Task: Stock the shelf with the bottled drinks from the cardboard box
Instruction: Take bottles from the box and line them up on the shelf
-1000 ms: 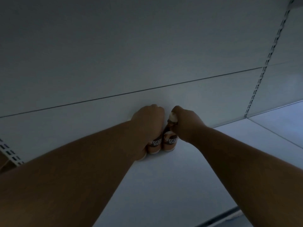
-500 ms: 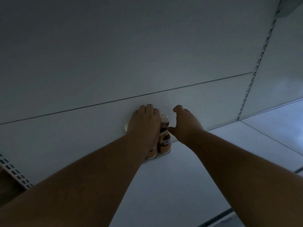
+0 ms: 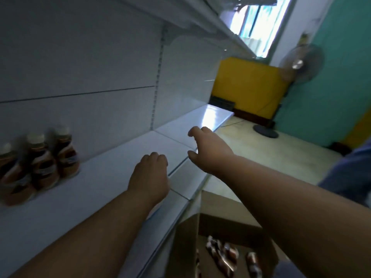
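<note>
We had both hands empty over the shelf [image 3: 112, 173]. Our left hand [image 3: 149, 177] hung low above the white board with its fingers curled loosely inward and nothing in them; our right hand [image 3: 208, 149] was spread wider, thumb and fingers apart in a half-formed grasp, and it too held nothing.

Three bottled drinks [image 3: 38, 157] stood upright at the far left of the board, touching one another in a tight row close to the back panel [image 3: 80, 73]. We judged that placement deliberate — packed deep and to one side, it left the front and the long run to the right free for more.

The cardboard box [image 3: 218, 209] sat on the floor [image 3: 271, 157] just below the shelf's front lip [image 3: 176, 215], flaps open, with a few bottles [image 3: 224, 255] lying inside, blurred but plainly the same brown kind. Kept right under the edge, it made for a short reach down and back.

The lip was the one edge to clear on the way down; our right hand was already out past it. An upper shelf [image 3: 220, 23] overhung the board, so a bottle would need to go in low. A standing fan [image 3: 297, 65] stood well apart — no obstacle.
</note>
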A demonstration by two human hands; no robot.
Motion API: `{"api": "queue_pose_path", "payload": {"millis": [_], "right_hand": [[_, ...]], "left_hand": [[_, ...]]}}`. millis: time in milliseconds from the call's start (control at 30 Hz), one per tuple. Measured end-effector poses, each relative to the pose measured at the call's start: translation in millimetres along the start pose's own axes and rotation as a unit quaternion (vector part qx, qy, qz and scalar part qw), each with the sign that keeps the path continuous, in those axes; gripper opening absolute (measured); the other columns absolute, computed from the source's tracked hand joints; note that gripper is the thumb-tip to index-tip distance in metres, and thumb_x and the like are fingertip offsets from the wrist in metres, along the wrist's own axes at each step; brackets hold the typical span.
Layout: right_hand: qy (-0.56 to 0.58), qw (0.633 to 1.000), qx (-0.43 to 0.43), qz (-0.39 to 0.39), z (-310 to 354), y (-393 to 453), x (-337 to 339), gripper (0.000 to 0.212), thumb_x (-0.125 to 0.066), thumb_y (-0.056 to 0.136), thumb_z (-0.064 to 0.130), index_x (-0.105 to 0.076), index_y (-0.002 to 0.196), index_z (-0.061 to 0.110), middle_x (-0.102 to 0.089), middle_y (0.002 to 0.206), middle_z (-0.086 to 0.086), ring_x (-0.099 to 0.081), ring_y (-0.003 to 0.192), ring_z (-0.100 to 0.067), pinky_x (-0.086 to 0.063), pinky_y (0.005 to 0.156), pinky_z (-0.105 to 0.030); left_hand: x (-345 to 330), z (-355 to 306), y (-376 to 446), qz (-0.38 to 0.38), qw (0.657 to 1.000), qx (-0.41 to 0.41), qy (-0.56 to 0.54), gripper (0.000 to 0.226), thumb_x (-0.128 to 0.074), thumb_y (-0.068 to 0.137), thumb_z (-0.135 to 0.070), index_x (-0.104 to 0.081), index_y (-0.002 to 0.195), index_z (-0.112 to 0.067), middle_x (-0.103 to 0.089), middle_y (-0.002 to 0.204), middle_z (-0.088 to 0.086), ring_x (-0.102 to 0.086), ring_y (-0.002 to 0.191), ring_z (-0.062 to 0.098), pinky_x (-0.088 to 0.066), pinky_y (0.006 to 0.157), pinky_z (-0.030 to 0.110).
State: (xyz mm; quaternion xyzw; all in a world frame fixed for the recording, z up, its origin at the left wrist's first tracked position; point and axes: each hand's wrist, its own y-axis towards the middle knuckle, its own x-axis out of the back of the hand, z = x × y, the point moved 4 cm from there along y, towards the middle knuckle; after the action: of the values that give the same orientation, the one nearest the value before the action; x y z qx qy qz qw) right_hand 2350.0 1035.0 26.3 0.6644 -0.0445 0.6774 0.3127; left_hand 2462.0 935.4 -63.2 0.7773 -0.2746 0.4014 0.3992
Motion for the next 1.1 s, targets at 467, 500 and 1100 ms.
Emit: {"api": "queue_pose_path", "payload": {"millis": [467, 500, 1100], "right_hand": [[-0.046, 0.966, -0.253, 0.027, -198.5, -175.2, -8.1, 0.048, -0.063, 0.079, 0.034, -0.045, 0.122, 0.024, -0.052, 0.111, -0.004, -0.053, 0.097, -0.025, -0.051, 0.077, -0.043], [-0.039, 0.965, -0.259, 0.033, -209.0, -182.0, -21.2, 0.047, -0.063, 0.079, 0.033, -0.045, 0.121, 0.024, -0.052, 0.11, -0.004, -0.053, 0.096, -0.025, -0.051, 0.077, -0.043], [0.14, 0.893, -0.326, 0.278, -376.1, -260.0, -382.1, 0.046, -0.068, 0.077, 0.029, -0.052, 0.12, 0.023, -0.054, 0.112, -0.004, -0.054, 0.1, -0.023, -0.05, 0.08, -0.038]], "left_hand": [[-166.2, -198.6, -22.8, 0.155, 0.967, -0.191, -0.068, 0.016, -0.058, 0.081, -0.026, -0.053, 0.095, -0.024, -0.054, 0.099, -0.001, -0.048, 0.092, 0.02, -0.048, 0.077, 0.038], [-181.3, -202.0, -24.3, 0.176, 0.963, -0.194, -0.06, 0.016, -0.059, 0.08, -0.026, -0.052, 0.095, -0.024, -0.054, 0.101, 0.0, -0.048, 0.095, 0.021, -0.049, 0.078, 0.039], [-503.3, -157.8, -79.1, 0.449, 0.886, 0.114, -0.024, 0.018, -0.059, 0.088, -0.025, -0.06, 0.104, -0.017, -0.063, 0.102, 0.004, -0.059, 0.09, 0.021, -0.051, 0.075, 0.036]]}}
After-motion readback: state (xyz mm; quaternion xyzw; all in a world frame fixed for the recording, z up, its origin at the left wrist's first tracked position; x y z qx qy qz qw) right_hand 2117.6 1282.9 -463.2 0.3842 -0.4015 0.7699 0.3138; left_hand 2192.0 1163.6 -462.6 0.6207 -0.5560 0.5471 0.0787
